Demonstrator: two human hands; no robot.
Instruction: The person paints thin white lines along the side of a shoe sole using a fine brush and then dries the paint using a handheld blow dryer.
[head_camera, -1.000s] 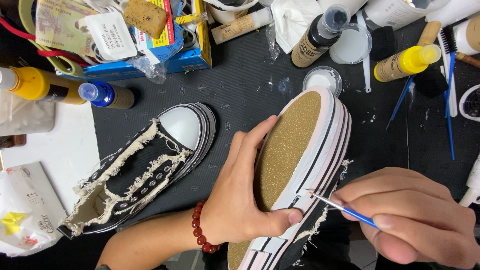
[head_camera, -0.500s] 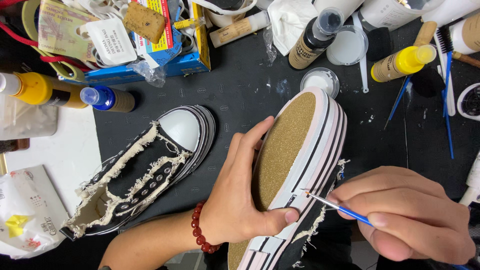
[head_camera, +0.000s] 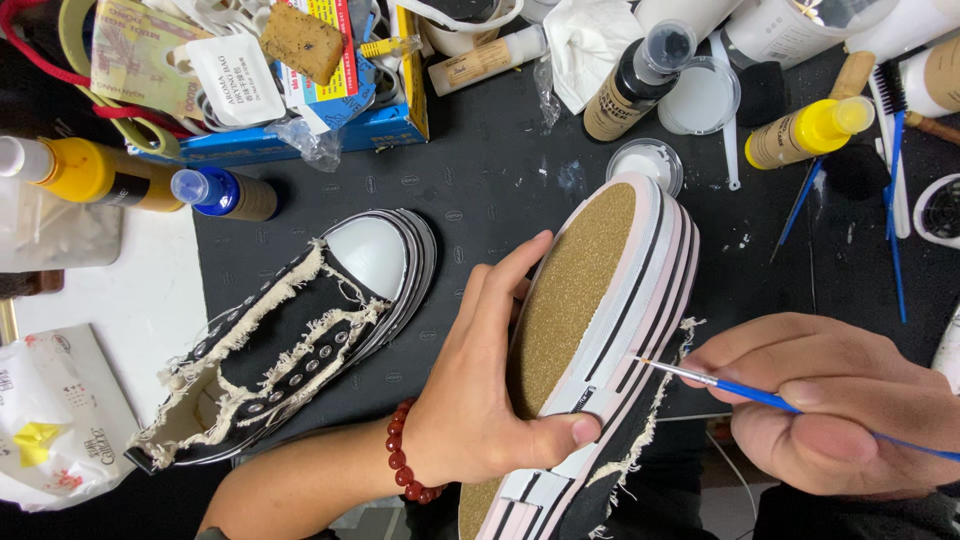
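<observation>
In the head view, your left hand (head_camera: 480, 400) is gripping a platform sneaker (head_camera: 600, 330) turned sole-up, palm lying on the tan speckled outsole, thumb pressing the white sidewall and fingers curling over the far edge. The sneaker is sitting at the centre of the black work mat (head_camera: 500, 170), toe pointing away from you, its pink and white side stripes edged in black facing your right. A red bead bracelet (head_camera: 405, 465) is circling your left wrist.

Your right hand (head_camera: 840, 400) is pinching a fine blue-handled paintbrush (head_camera: 740, 390) between thumb and fingers, and its tip is touching the black stripe on the sidewall just beside your left thumb.

The matching black sneaker (head_camera: 300, 340) with frayed canvas edges and a white toe cap is lying upright on the mat, just left of your forearm. Beyond the held shoe, a small dish of white paint (head_camera: 645, 160) is sitting near its toe, with a black-capped bottle (head_camera: 640, 70) and a yellow squeeze bottle (head_camera: 810, 130) farther back. Two more blue brushes (head_camera: 890, 200) are lying at the right, and a blue-capped bottle (head_camera: 225, 193) is resting at the left
</observation>
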